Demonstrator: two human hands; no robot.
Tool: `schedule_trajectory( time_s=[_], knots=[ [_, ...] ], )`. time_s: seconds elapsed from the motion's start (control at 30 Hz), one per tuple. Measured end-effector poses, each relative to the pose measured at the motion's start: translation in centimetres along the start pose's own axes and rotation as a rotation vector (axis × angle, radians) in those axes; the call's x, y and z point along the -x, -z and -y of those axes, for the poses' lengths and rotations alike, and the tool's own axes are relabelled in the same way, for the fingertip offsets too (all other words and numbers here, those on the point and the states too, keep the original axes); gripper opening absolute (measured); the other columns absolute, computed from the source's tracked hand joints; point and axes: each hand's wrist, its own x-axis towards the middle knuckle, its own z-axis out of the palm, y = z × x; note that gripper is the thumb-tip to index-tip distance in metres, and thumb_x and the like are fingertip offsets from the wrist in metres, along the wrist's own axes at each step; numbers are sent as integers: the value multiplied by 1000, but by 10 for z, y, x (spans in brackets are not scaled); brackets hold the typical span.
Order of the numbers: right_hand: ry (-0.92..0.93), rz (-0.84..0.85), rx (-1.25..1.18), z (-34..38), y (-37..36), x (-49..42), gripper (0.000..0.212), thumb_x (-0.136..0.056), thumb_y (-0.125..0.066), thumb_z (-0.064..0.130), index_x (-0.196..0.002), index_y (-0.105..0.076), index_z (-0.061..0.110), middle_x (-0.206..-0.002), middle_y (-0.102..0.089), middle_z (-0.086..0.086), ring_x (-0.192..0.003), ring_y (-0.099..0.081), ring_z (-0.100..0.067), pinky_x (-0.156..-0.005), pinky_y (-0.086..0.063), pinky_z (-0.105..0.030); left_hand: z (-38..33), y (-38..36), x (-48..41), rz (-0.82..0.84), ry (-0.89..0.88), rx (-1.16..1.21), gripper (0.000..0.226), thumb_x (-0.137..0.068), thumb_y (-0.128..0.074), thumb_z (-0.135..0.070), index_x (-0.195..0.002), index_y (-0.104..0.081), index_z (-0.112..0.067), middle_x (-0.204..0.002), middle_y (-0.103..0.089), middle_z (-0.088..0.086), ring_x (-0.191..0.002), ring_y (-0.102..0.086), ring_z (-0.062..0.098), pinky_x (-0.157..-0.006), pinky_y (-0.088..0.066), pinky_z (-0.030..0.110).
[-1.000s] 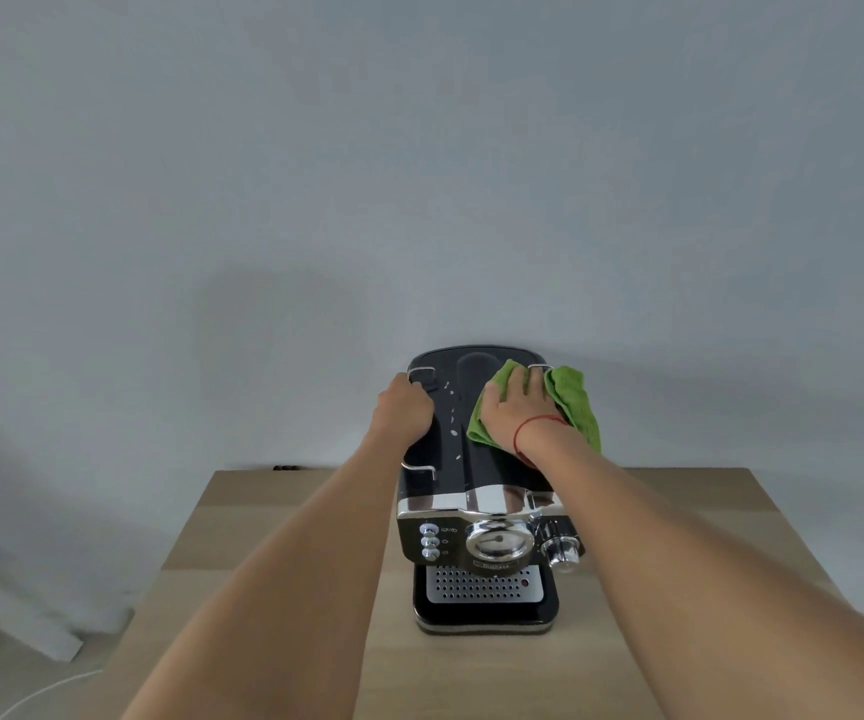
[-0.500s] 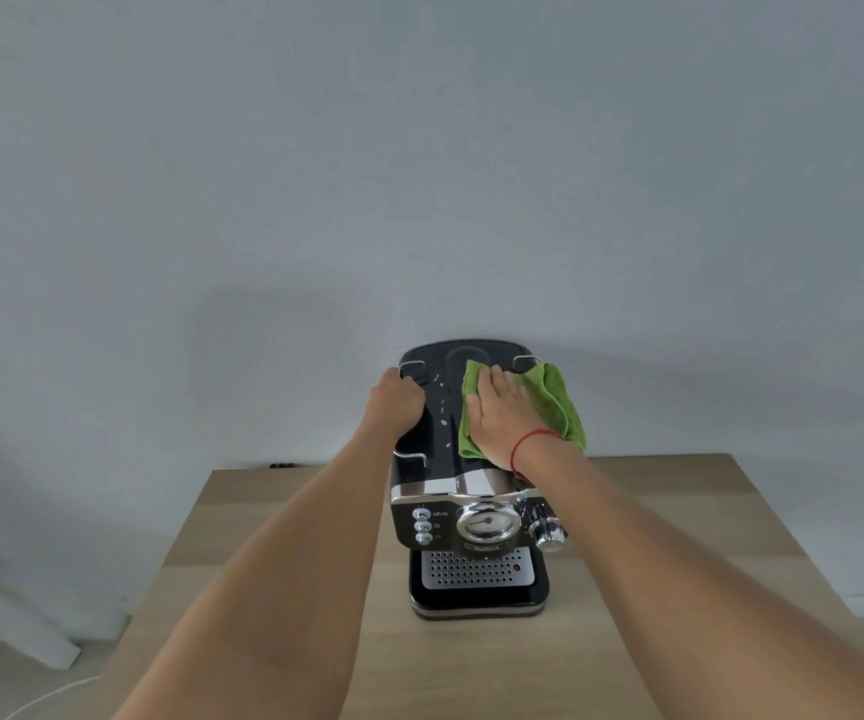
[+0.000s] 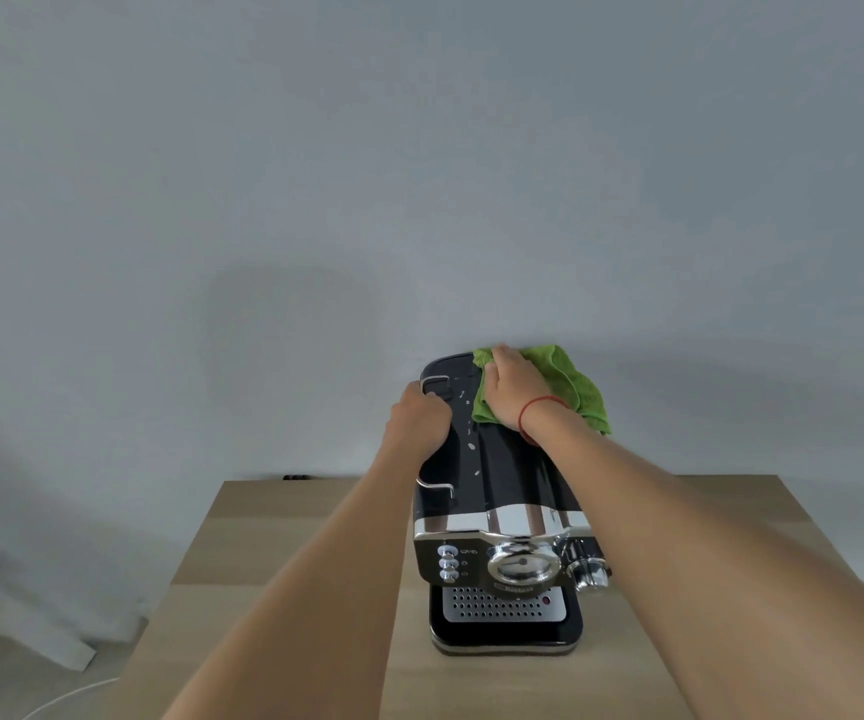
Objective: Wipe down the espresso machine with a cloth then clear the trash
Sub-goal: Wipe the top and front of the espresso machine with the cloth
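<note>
A black and chrome espresso machine (image 3: pixel 492 491) stands on a light wooden table (image 3: pixel 274 589), its front facing me. My right hand (image 3: pixel 510 394) lies flat on a green cloth (image 3: pixel 570 387) and presses it against the rear of the machine's top, fingers straight. My left hand (image 3: pixel 417 418) grips the left edge of the top beside a chrome rail, fingers curled round it. Small white specks (image 3: pixel 470 445) lie on the black top between my hands.
A plain grey wall rises right behind the table. A white cable (image 3: pixel 71 693) runs over the floor at the lower left, near a white slanted object (image 3: pixel 30 631). A dark plug or cable (image 3: pixel 297 477) shows at the table's back edge.
My right hand has slid the green cloth from the middle of the top toward the rear edge. My left hand keeps its grip on the left side.
</note>
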Motion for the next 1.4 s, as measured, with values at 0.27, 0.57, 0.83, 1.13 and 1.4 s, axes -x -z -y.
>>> schedule_trajectory(
  time_s=[0.27, 0.57, 0.83, 1.13, 1.4],
  knots=[
    [-36, -55, -55, 4, -5, -28, 41, -101, -28, 19, -126, -53, -1, -132, -53, -15, -124, -48, -29, -107, -35, -34, 4, -1, -7, 23, 9, 66, 37, -96, -31, -22, -128, -48, -15, -124, -56, 10, -112, -52, 31, -86, -38, 33],
    [15, -21, 52, -7, -12, 26, 55, -101, -22, 25, -152, -19, 7, -160, -17, -9, -147, -16, -21, -122, -12, -35, -2, 5, 8, 34, 9, 66, 38, -95, -31, -21, -123, -51, -6, -122, -58, 18, -110, -56, 34, -82, -41, 35],
    [-51, 5, 109, -10, -16, 62, 59, -100, -16, 31, -155, -5, 10, -163, -1, -4, -150, -1, -17, -123, -1, -36, -4, 8, 18, 35, -17, 62, 32, -94, -31, -15, -113, -55, -6, -117, -60, 18, -94, -53, 31, -79, -37, 31],
    [-18, 24, 121, -11, -8, 37, 56, -103, -14, 28, -154, -7, 7, -162, -5, -6, -150, -3, -20, -123, -5, -35, 2, 3, 0, 29, -2, 67, 35, -94, -31, -17, -119, -54, -7, -119, -59, 17, -102, -55, 32, -81, -38, 32],
    [51, 19, 64, -7, -4, 9, 54, -102, -20, 23, -153, -15, 6, -160, -16, -8, -148, -15, -21, -122, -11, -32, 5, -2, -9, -3, -4, 14, 37, -95, -32, -18, -123, -53, -7, -120, -59, 16, -109, -55, 34, -83, -38, 32]
  ],
)
